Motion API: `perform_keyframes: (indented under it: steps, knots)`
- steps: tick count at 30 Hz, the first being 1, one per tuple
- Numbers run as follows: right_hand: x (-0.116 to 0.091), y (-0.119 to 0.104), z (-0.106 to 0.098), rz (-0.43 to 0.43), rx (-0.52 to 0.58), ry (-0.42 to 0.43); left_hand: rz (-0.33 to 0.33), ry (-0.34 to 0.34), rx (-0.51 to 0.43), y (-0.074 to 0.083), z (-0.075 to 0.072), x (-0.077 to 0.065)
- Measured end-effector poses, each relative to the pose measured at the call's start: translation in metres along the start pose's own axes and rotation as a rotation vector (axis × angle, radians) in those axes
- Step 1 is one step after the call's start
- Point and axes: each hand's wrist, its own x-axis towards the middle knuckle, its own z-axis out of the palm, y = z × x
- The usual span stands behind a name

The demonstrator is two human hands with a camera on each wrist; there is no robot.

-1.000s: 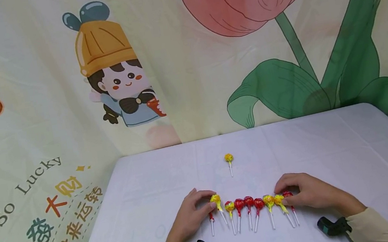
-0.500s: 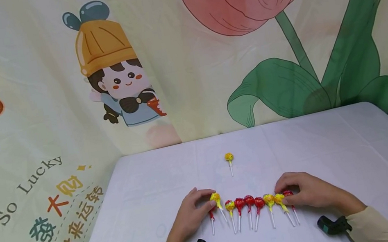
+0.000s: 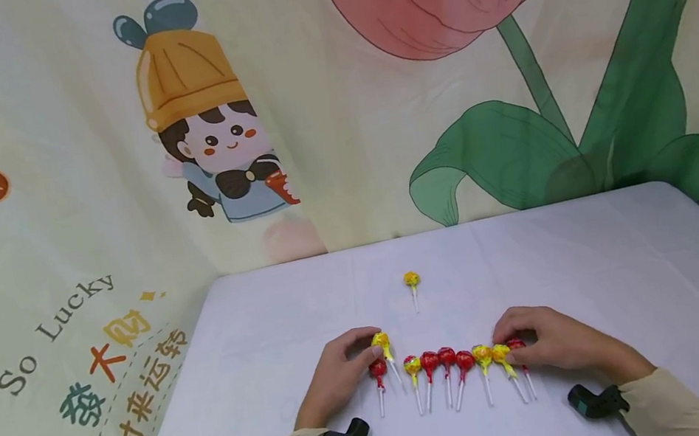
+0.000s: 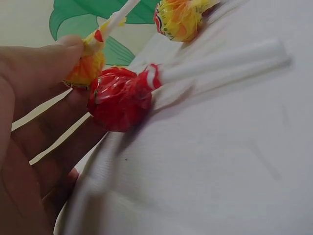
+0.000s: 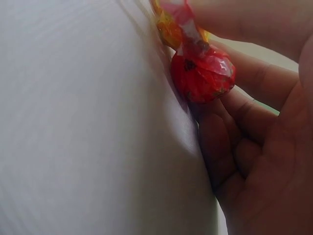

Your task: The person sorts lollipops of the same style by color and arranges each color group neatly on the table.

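My left hand point(image 3: 337, 369) pinches a yellow lollipop point(image 3: 381, 340) by its wrapped head, thumb against the near side. Just below it, a red lollipop point(image 4: 120, 98) lies on the white table, its stick pointing toward me. At the other end of the row, my right hand point(image 3: 551, 339) pinches another yellow lollipop point(image 3: 500, 353) between thumb and fingers. Beside that one lies a red lollipop point(image 5: 203, 76), partly covered by the right hand in the head view.
Between the hands, several lollipops lie side by side, among them a red-and-yellow one point(image 3: 413, 365), a red one point(image 3: 446, 356) and a yellow one point(image 3: 481, 354). A single yellow lollipop point(image 3: 412, 279) lies farther back on the white table point(image 3: 595, 250). A printed cloth point(image 3: 338, 137) hangs behind.
My left hand has shifted slightly away from me and left with its yellow lollipop, uncovering the red lollipop's head. The right hand stays at its place.
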Motion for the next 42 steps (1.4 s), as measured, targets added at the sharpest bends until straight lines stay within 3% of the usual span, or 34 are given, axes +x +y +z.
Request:
perform_keyframes:
  steps: [12,35,42]
  knots:
    - [0.0,0.002,0.0,0.008,0.01,-0.002,0.021,-0.024,-0.022,0.005,-0.012,0.023]
    - [-0.001,0.001,0.0,0.026,0.026,-0.004,-0.085,0.008,-0.037,0.016,-0.01,0.054]
    - [0.0,0.002,0.001,0.011,0.013,0.0,-0.044,-0.028,-0.016,0.017,-0.011,0.062]
